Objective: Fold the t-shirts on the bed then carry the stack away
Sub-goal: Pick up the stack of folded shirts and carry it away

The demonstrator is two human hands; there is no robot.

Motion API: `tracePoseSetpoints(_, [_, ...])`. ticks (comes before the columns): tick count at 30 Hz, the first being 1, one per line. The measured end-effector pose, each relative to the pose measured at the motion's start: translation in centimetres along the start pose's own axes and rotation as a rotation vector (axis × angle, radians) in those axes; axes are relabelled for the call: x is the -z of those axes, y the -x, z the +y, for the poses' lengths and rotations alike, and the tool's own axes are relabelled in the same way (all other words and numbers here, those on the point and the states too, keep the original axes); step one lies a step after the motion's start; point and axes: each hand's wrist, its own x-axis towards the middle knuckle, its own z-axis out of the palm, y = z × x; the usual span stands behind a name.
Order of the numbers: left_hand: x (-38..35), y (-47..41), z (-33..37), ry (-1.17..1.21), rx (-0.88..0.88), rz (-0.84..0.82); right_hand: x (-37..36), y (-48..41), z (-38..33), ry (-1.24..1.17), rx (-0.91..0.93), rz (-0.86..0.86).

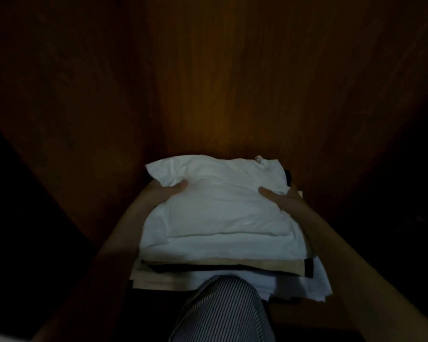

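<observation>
Head view is dim. The stack of folded t-shirts (232,265) sits centre and near the person, with a white t-shirt (218,208) on top and tan and black layers below. The lowest layers blur together and cannot be counted. The left hand (167,193) and right hand (281,199) clasp the stack's sides, thumbs pressed on the white top, fingers hidden underneath. A striped trouser leg (223,314) covers its near edge. Dark wood panelling (208,82) rises on the far side; door or wardrobe, I cannot tell.

Both hands grip the stack (223,243) of folded shirts, left hand (163,195) and right hand (279,199), thumbs on the white top shirt (220,208); dark wood panel (208,82) beyond.
</observation>
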Motion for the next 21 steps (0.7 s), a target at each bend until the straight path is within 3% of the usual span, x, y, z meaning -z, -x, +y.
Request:
tracePoseSetpoints(2, [-0.8, 0.1, -0.2, 0.021, -0.07, 0.118, -0.1, 0.8, 0.4, -0.092, 0.108, 0.027])
tracePoseSetpoints(6, [-1.1, -0.9, 1.9, 0.094, -0.237, 0.172, 0.8, 0.3, -3.5, -0.05, 0.39, 0.064])
tracePoseSetpoints(11, [-1.9, -4.8, 1.8, 0.035, -0.166, 0.233, 0.0, -3.3, -1.2, -0.224, 0.273, 0.123])
tracePoseSetpoints(14, [-2.0, -5.5, 0.7, -0.014, -0.1, 0.227, -1.0, -3.9, 0.2, -0.205, 0.246, 0.14])
tracePoseSetpoints(16, [-1.7, -5.1, 1.3, -0.141, -0.08, 0.243, -0.7, -3.9, -0.6, -0.01, 0.218, 0.175])
tracePoseSetpoints(18, [-1.9, -4.3, 2.3, -0.433, -0.148, 0.365, -0.4, -3.3, -1.6, 0.406, 0.156, 0.289])
tracePoseSetpoints(19, [-2.1, -3.4, 3.2, -0.57, -0.23, 0.451, -0.4, -2.2, -2.3, 0.587, 0.165, 0.339])
tracePoseSetpoints(21, [-3.0, -0.7, 5.3, -0.752, -0.496, 0.591, -0.9, 0.7, -3.5, 0.758, 0.354, 0.398])
